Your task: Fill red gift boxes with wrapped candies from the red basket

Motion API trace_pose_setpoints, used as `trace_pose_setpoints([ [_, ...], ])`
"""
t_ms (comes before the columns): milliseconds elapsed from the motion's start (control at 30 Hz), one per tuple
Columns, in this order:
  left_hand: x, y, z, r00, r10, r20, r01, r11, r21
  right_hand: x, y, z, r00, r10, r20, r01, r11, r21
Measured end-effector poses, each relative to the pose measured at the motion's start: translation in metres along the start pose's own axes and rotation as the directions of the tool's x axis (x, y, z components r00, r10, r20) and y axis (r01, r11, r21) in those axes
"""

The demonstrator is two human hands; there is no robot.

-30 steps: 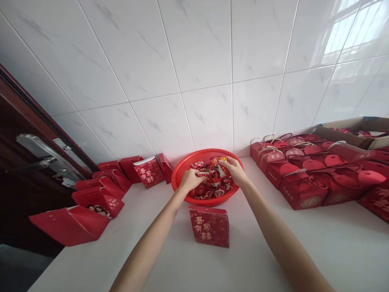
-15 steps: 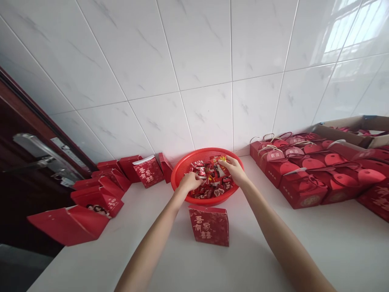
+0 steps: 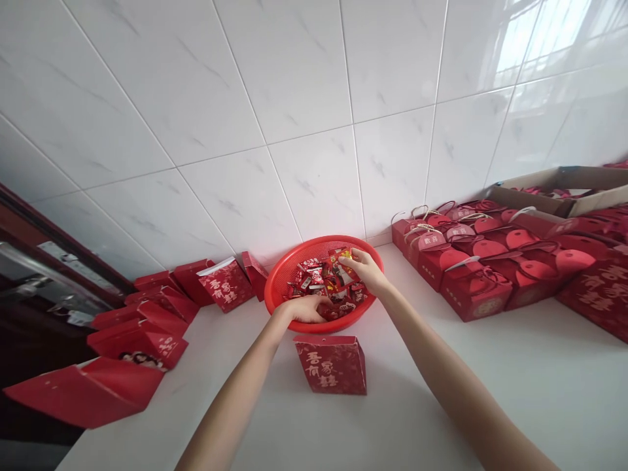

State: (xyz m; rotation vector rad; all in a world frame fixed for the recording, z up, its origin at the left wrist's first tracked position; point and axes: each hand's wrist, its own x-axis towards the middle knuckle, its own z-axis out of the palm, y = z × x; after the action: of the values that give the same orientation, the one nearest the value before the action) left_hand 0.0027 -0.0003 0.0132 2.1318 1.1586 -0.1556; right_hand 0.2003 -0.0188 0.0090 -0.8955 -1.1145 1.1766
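Note:
A red plastic basket with mesh sides holds a pile of wrapped candies, mostly in red wrappers. My left hand is inside its near left side, thumb and fingers curled around a dark red candy that they partly hide. At the right side of the pile, my right hand pinches a yellow-and-red packet between thumb and fingers. In front of the basket, between my forearms, a red gift box with pale lettering stands upright on the white table.
Several red gift boxes with raised flaps line the left side, near a door handle. On the right stand rows of closed red boxes with cord handles. Behind them is a cardboard carton. A tiled wall rises behind the basket.
My left hand has moved down and nearer within the basket, from the middle of the pile to its near edge. My right hand keeps the yellow-and-red packet. The view has shifted slightly right.

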Motion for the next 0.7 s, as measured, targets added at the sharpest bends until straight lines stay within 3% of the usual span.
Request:
trace_pose_setpoints([
  [133, -0.0004, 0.0002, -0.0022, 0.998, 0.046, 0.031, -0.045, 0.999, -0.005, 0.0003, 0.0004, 0.0003, 1.0, -0.013, -0.011, 0.013, 1.0, -0.009],
  [300, -0.0016, 0.0033, -0.003, 0.998, 0.055, -0.013, -0.056, 0.998, -0.021, 0.0004, 0.0, 0.0005, 1.0, -0.012, -0.011, 0.011, 1.0, -0.02],
  [567, -0.0036, 0.008, 0.0, 1.0, 0.013, 0.003, -0.012, 0.947, -0.321, 0.0003, -0.0014, 0.0005, 1.0, 0.02, 0.017, -0.021, 0.999, 0.047],
  [700, -0.0025, 0.01, 0.0015, 0.998, 0.051, 0.034, -0.034, 0.924, -0.38, -0.0011, -0.0035, 0.0009, 1.0, 0.031, -0.001, -0.031, 0.999, 0.039],
])
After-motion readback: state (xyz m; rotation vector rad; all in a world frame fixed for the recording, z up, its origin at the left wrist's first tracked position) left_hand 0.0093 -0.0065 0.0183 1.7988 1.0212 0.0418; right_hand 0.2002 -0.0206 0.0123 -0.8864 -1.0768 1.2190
